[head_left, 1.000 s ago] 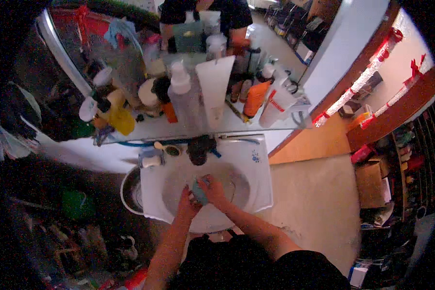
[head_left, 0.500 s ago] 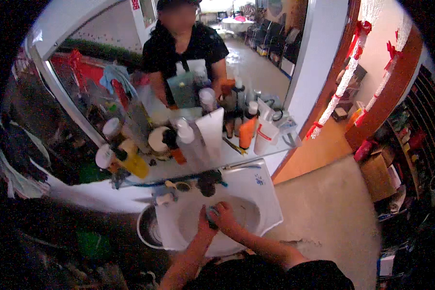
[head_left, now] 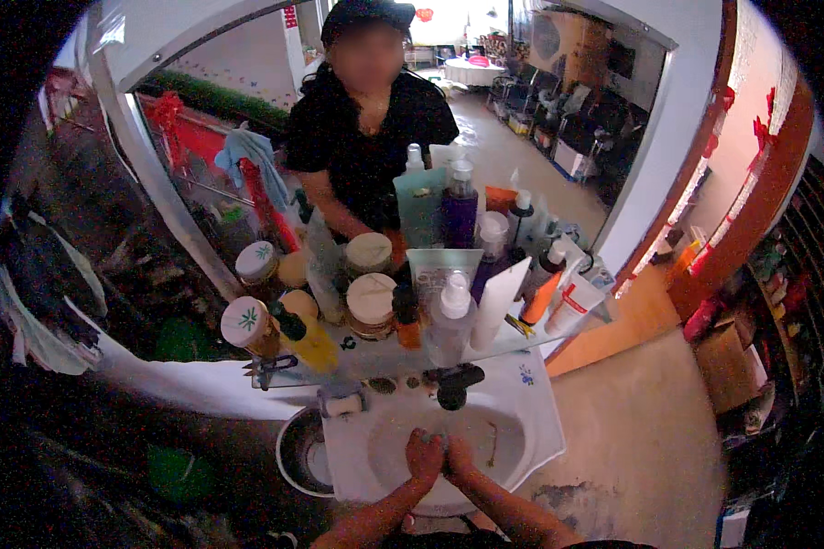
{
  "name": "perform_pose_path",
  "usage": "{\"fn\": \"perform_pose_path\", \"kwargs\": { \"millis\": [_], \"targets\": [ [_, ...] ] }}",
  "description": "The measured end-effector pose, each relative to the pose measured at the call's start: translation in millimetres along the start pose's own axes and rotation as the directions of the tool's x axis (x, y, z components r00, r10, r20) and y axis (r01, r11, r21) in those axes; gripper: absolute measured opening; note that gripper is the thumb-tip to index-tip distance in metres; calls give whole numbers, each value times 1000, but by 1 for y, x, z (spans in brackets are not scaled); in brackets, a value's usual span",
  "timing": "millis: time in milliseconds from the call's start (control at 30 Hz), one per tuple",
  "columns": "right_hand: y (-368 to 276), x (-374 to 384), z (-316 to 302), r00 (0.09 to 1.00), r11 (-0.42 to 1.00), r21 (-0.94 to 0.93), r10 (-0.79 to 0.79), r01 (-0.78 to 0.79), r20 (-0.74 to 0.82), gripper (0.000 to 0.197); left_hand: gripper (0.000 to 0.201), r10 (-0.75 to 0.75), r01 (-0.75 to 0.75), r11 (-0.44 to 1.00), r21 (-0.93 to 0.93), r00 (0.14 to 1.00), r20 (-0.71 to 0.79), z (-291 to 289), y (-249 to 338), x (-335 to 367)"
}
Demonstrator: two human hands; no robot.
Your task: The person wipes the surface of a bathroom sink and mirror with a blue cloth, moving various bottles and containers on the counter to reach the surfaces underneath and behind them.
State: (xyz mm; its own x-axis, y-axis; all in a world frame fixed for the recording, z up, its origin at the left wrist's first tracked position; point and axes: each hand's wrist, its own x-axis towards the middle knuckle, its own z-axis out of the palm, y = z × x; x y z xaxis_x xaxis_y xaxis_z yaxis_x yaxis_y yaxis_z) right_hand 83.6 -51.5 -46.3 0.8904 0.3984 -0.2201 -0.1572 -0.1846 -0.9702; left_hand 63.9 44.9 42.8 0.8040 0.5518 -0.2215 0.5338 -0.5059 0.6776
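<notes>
A white washbasin (head_left: 542,430) lies before me, with a dark faucet (head_left: 451,395) at its back edge. Low in the bowl, under the faucet, my left hand (head_left: 425,459) and my right hand (head_left: 461,457) are side by side, almost touching. Both have their fingers curled inward and appear closed. A small greenish patch shows between the fingertips, too small and blurred to name. A thin chain (head_left: 493,444) hangs on the bowl's right wall. Soap (head_left: 343,404) sits in a dish at the basin's back left corner.
Over the basin's back edge, a glass shelf (head_left: 375,364) carries a clear pump bottle (head_left: 452,320), a white tube (head_left: 499,302), a yellow bottle (head_left: 309,340) and several jars. A mirror (head_left: 522,119) rises behind. A metal bowl (head_left: 288,467) stands left, beneath the basin's edge.
My view has tilted up, showing more mirror and shelf. My hands have moved from being clasped over a dark greenish thing to lying side by side; that thing no longer shows clearly.
</notes>
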Motion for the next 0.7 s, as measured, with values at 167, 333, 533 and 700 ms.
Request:
{"fn": "perform_pose_path", "kwargs": {
  "millis": [167, 333, 533, 700],
  "targets": [
    [45, 8, -13, 783, 332, 724, 417, -605, 463, 38, 43, 274, -270, 961, 58, 957, -96, -27, 20, -17],
    [46, 18, -23, 639, 357, 532, 479, -768, 602, 41, 48, 499, -485, 863, 139, 862, -89, -26, 9, -3],
    [-17, 14, -22, 725, 414, 597, 339, -687, 600, 48, 50, 521, -517, 853, 65, 840, -150, -27, 13, -5],
    [-5, 8, -37, 642, 273, 581, 359, -766, 678, 45, 48, 677, -662, 730, 168, 734, -52, -49, 33, -15]
  ]
}}
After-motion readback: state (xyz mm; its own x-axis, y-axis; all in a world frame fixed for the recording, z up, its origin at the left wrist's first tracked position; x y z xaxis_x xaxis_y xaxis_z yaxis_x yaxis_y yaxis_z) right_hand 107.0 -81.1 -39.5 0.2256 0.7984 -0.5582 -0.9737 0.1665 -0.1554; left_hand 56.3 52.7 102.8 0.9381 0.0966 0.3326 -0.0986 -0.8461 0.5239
